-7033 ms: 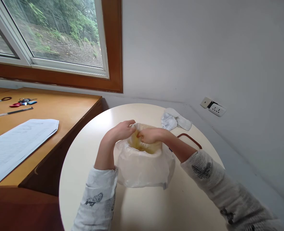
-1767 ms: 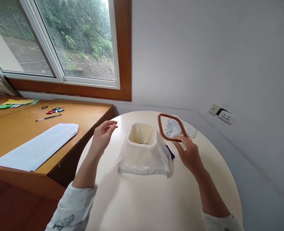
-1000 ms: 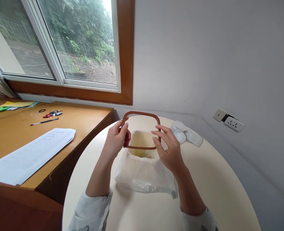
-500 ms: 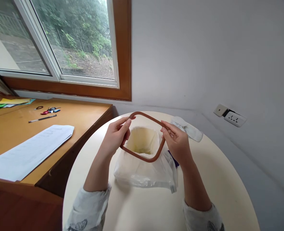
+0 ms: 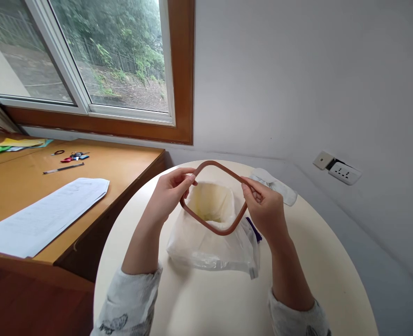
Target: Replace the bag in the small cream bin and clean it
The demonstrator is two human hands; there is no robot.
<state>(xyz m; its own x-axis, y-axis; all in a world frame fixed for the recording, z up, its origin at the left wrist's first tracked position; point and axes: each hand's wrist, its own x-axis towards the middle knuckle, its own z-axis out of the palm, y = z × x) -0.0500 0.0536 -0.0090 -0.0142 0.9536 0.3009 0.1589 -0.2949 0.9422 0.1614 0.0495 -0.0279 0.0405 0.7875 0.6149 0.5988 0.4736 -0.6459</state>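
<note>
A brown rounded-square bin ring (image 5: 222,231) is raised and tilted over the table. My left hand (image 5: 167,193) is closed on its left corner, thumb on top. At the right corner, my right hand (image 5: 267,205) pinches the same ring. Beneath and behind it stands a small bin with a white plastic liner bag (image 5: 209,254) folded out over its rim and hanging down the outside. Through the ring I see the pale yellowish inside. The bin's outer wall is hidden by the bag.
A round cream table (image 5: 220,303) carries the bin, a crumpled white item (image 5: 276,186) and a dark purple piece (image 5: 254,229). On the wooden desk (image 5: 129,161) at left lie papers (image 5: 52,214), a pen (image 5: 63,168) and keys (image 5: 76,157). A wall socket (image 5: 345,172) is at right.
The ring has shifted slightly right and turned so its corners point more up and down. Both hands have moved a little with it; the bin and bag stay put.
</note>
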